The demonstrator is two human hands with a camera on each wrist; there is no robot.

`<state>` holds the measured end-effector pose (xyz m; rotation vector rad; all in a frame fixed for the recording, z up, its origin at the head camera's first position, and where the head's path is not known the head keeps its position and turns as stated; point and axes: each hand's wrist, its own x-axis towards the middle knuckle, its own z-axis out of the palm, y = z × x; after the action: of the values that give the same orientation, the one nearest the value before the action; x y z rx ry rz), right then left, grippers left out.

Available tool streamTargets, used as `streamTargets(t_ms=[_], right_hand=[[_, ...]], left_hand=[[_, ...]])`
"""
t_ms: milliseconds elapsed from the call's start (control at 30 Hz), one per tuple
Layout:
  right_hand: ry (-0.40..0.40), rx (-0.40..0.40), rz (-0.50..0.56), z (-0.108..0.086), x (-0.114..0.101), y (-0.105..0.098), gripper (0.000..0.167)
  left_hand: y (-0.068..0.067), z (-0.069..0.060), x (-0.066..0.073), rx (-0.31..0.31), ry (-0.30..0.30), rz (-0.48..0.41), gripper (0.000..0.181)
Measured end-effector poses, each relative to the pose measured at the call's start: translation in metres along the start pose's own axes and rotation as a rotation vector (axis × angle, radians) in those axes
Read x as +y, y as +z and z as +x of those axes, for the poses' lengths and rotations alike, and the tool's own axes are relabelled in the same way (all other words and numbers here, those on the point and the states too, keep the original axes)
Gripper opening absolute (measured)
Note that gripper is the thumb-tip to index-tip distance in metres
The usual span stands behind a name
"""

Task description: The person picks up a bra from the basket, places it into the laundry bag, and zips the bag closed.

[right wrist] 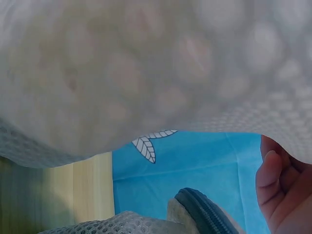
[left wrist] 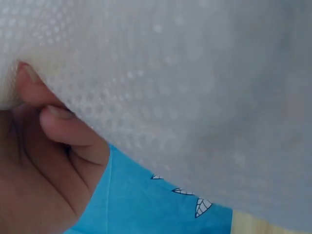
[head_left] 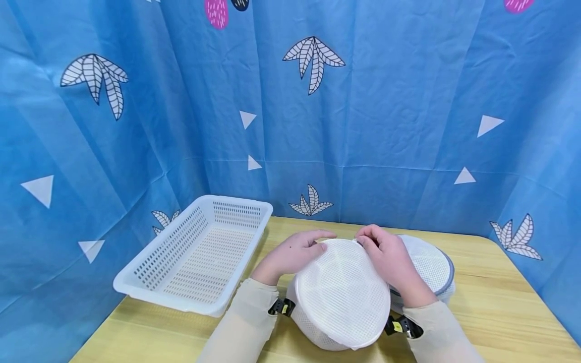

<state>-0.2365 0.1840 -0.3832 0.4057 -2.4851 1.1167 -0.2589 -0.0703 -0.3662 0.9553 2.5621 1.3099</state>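
Note:
A round white mesh laundry bag [head_left: 342, 292] stands tilted in front of me, its flat circular top facing me. At its upper left edge my left hand [head_left: 295, 254] grips the rim, thumb on top; the left wrist view shows curled fingers [left wrist: 63, 126] against the mesh. My right hand [head_left: 386, 254] pinches the top edge with thumb and forefinger. What lies under those fingertips is too small to tell. Mesh covers most of both wrist views. Behind my right hand sits a second mesh laundry bag [head_left: 424, 262] with grey trim, partly hidden by the hand and wrist.
To the left, a white plastic basket [head_left: 170, 302] with slotted walls and floor rests on the wooden table [head_left: 495, 307]. Blue curtains [head_left: 390, 126] with leaf and triangle prints close off the back and sides. Black bands circle both wrists.

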Motion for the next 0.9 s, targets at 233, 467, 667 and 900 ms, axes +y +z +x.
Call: streamTargets(t_ms=[233,467,667,900], right_hand=[[-0.007,0.0,0.009,0.0,-0.001,0.001,0.01],[-0.041,-0.016,0.047,0.0,-0.003,0.001,0.009],[-0.11,-0.04,0.06,-0.001,-0.004,0.004,0.009],[-0.159,-0.067,0.067,-0.002,-0.006,0.008,0.01]], left_hand=[[0.0,0.001,0.0,-0.035,0.021,0.001,0.026],[0.005,0.002,0.004,-0.03,0.024,0.043,0.009],[0.009,0.003,0.005,-0.05,0.018,0.076,0.015],[0.015,0.005,0.004,-0.064,0.037,0.11,0.023]])
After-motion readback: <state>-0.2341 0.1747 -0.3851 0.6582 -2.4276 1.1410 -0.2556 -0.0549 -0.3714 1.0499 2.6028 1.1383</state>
